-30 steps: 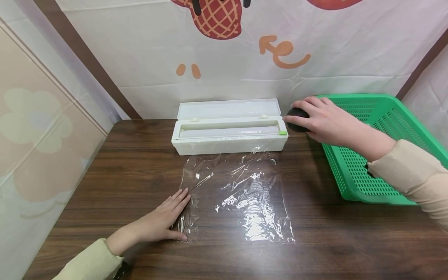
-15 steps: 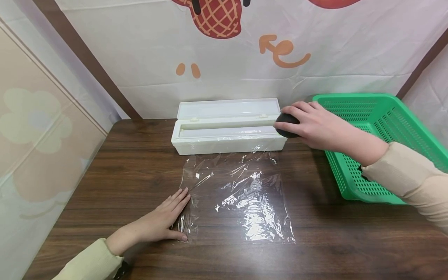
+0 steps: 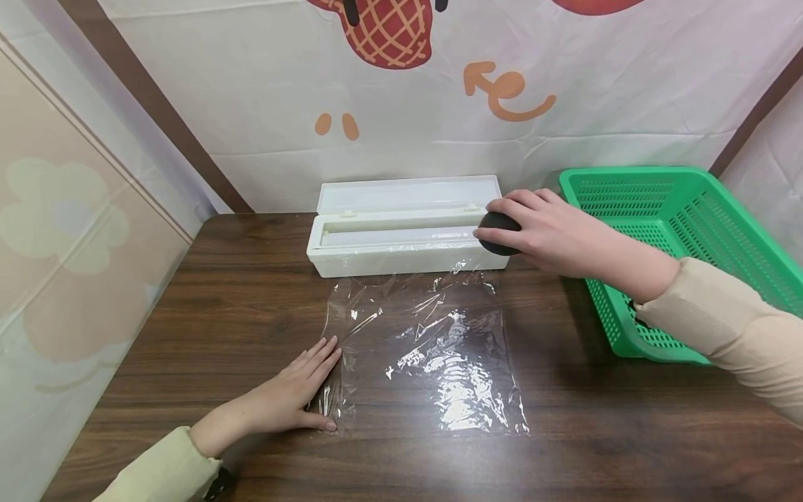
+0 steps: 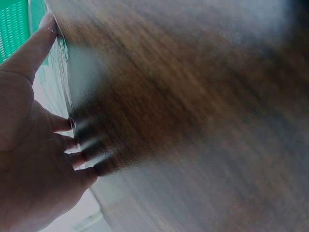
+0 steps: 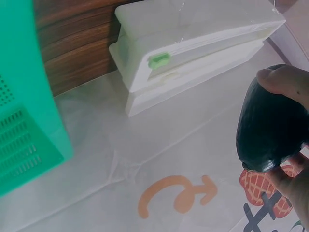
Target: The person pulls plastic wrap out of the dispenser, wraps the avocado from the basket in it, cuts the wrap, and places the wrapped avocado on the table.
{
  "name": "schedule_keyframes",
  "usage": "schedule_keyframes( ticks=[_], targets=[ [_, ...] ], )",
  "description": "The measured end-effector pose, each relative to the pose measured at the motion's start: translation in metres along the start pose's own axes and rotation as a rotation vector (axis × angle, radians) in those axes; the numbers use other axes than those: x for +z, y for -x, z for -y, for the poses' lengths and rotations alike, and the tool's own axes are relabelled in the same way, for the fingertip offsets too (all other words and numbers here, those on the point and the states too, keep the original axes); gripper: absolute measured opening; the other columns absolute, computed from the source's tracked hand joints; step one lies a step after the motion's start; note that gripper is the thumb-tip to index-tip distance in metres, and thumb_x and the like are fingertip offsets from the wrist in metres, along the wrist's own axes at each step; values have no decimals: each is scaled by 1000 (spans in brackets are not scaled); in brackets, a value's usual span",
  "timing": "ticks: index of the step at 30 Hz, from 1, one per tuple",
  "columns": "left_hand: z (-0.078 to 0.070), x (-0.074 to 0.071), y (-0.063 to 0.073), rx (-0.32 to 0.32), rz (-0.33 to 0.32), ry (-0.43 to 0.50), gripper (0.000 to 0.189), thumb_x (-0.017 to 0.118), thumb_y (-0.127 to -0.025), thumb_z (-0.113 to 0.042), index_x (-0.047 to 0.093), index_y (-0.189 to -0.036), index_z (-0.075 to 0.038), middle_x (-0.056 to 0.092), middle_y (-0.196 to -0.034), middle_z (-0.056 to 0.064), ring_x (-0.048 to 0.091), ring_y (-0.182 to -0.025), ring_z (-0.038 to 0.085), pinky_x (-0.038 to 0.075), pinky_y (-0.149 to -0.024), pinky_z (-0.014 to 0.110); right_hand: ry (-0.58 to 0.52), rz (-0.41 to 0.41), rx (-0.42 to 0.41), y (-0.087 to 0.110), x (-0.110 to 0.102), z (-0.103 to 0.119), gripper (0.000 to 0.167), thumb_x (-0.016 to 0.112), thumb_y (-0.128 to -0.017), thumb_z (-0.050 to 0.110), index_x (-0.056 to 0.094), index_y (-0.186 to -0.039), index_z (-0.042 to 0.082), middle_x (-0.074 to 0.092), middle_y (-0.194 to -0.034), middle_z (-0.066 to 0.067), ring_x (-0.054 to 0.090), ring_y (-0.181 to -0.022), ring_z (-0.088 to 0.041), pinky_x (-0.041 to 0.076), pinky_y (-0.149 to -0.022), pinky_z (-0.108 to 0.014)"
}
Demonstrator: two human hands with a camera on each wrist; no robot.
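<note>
My right hand (image 3: pixel 561 233) grips a dark avocado (image 3: pixel 498 233) in the air, over the right end of the white cling-film dispenser (image 3: pixel 401 262). Its rounded skin and stem end show in the right wrist view, with the thumb on one side of the avocado (image 5: pixel 268 123) and fingers on the other. The dispenser's lid is up and a roll lies inside. A sheet of clear cling film (image 3: pixel 414 348) runs from it across the table toward me. On the sheet's left edge rests my left hand (image 3: pixel 288 397), fingers spread and straight, thumb near the front corner.
A green plastic basket (image 3: pixel 633 345) stands at the right, partly behind my right forearm. At the back hangs a printed white cloth (image 3: pixel 263 104). A green cutter slider (image 5: pixel 159 60) sits at one end of the dispenser, beneath which is the brown wooden table (image 3: pixel 251 293).
My right hand has carried the avocado left and slightly toward me, from beside the dispenser's right end to over it. The left hand and the film have stayed in place.
</note>
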State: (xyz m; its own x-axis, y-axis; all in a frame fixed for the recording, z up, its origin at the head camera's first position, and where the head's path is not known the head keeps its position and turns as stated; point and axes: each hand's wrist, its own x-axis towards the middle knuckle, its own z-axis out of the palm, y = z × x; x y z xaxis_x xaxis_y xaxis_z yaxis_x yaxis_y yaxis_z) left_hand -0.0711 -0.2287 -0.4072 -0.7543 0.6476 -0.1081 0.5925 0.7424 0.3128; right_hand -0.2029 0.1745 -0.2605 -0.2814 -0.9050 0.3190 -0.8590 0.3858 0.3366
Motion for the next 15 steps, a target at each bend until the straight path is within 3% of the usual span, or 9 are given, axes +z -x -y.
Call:
schedule_keyframes(
  ticks=[7,15],
  targets=[
    [0,1,0,-7,8,-1,101,59,-74,-60,23,-139,9,15,-147,26,14,-134,41,19,-106,50,-4,8,-22,-6,1,7,58,76,-67,2,56,-120,16,51,-119,-19,48,-101,-36,43,-72,-47],
    [0,1,0,-10,12,4,102,60,-74,-60,23,-138,9,15,-147,26,14,-134,41,19,-106,51,-24,-2,-38,-13,4,13,56,69,-70,-5,56,-120,16,50,-118,-17,47,-99,-34,42,-69,-44]
  ],
)
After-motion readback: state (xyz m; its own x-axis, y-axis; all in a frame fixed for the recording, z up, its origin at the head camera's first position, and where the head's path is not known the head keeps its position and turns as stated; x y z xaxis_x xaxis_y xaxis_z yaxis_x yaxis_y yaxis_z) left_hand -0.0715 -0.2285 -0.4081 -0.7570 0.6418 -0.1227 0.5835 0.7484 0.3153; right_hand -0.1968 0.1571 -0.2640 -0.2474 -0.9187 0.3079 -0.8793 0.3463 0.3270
